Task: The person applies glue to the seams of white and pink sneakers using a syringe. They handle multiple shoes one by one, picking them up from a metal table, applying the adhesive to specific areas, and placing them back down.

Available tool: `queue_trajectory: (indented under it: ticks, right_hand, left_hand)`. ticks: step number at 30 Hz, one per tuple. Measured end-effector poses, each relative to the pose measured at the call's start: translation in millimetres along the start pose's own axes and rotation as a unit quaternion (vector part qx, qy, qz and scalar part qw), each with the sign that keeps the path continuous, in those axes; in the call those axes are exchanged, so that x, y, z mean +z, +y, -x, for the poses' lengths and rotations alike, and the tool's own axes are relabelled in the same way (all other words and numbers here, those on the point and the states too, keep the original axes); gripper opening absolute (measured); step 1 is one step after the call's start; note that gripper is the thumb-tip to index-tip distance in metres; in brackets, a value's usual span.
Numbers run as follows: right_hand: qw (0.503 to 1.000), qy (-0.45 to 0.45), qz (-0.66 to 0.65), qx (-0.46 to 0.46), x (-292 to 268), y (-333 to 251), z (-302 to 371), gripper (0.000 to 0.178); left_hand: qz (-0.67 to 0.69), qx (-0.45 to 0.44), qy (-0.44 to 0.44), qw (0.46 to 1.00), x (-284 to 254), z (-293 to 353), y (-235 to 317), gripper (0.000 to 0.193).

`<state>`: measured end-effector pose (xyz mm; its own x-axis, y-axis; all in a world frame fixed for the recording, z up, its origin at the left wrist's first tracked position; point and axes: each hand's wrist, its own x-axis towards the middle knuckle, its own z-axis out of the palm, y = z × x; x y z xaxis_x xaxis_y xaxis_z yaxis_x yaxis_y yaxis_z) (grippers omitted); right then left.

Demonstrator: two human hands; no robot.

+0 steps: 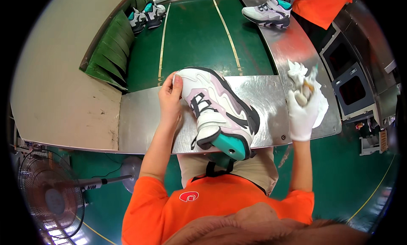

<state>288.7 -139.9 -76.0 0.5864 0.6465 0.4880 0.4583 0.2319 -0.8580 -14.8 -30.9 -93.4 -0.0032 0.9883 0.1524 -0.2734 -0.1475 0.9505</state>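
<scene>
A white, lilac and black sneaker [220,103] with a teal insert in its heel opening leans at a slant over the metal ledge, its toe away from me. My bare left hand [170,94] is closed on the toe end, the thumb over the upper. Out to the right, my right hand [304,115] wears a white glove. Its fingers are curled over the crumpled white cloth or paper [298,70]; blur hides exactly what lies between them. A further white sheet [323,111] lies beside and partly under the glove.
Beyond the metal ledge [142,128] runs a green conveyor belt [193,37]. Dark-soled sneakers [152,15] stand at its far left by green flaps [106,47]. Another sneaker [269,12] rests at the far right, near an orange-clothed person [324,5]. A fan [53,200] stands lower left.
</scene>
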Motion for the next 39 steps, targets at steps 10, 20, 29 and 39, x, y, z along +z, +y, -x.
queue_trajectory:
  ticks: [10, 20, 29, 39]
  right_hand:
    - [0.992, 0.074, 0.052, 0.090, -34, 47, 52, 0.055]
    - [0.980, 0.059, 0.181, 0.058, -38, 47, 49, 0.054]
    - [0.977, 0.074, 0.122, 0.157, -37, 44, 57, 0.056]
    - [0.982, 0.042, 0.038, 0.179, -45, 58, 67, 0.057]
  left_hand:
    - [0.044, -0.101, -0.104, 0.988, -3, -17, -6, 0.037]
    - [-0.099, 0.056, -0.085, 0.990, 51, -185, 15, 0.027]
    - [-0.042, -0.058, 0.308, 0.949, 81, -397, -98, 0.050]
    - [-0.052, -0.318, -0.126, 0.938, 115, -389, -178, 0.072]
